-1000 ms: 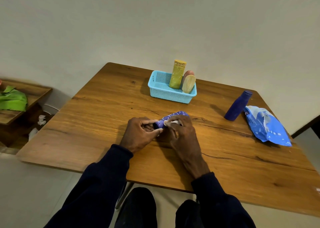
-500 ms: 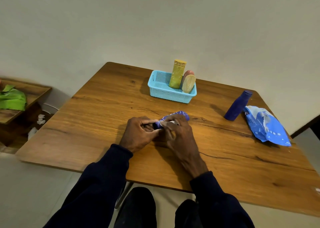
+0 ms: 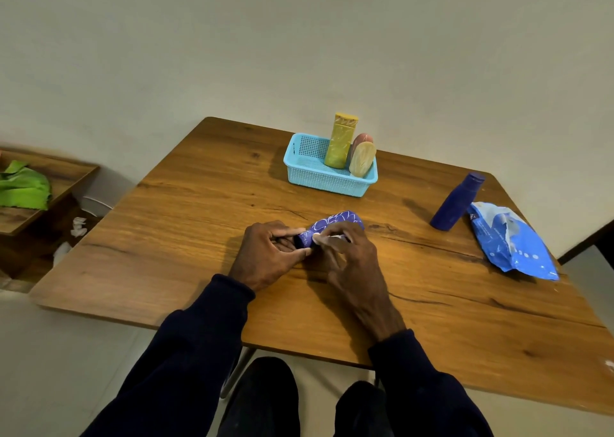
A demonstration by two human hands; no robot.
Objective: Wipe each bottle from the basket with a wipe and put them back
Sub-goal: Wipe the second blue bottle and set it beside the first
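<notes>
A purple patterned bottle [image 3: 334, 221] lies on its side on the wooden table [image 3: 199, 210], just in front of me. My left hand [image 3: 269, 254] grips its cap end. My right hand [image 3: 349, 254] pinches a white wipe [image 3: 332, 237] against the bottle's body. Further back stands a light-blue basket [image 3: 309, 174] holding a tall yellow bottle [image 3: 341, 141], a pink bottle [image 3: 362, 138] and a cream bottle [image 3: 362, 159]. A dark blue bottle [image 3: 457, 202] stands upright at the right.
A blue pack of wipes [image 3: 511, 240] lies beside the dark blue bottle near the table's right edge. A low wooden shelf [image 3: 63, 177] with a green cloth [image 3: 23, 186] sits at the left, with crumpled white wipes [image 3: 78, 227] below it.
My right hand has shifted slightly along the purple bottle with the wipe. My left hand keeps its hold on the cap end. Nothing else has moved.
</notes>
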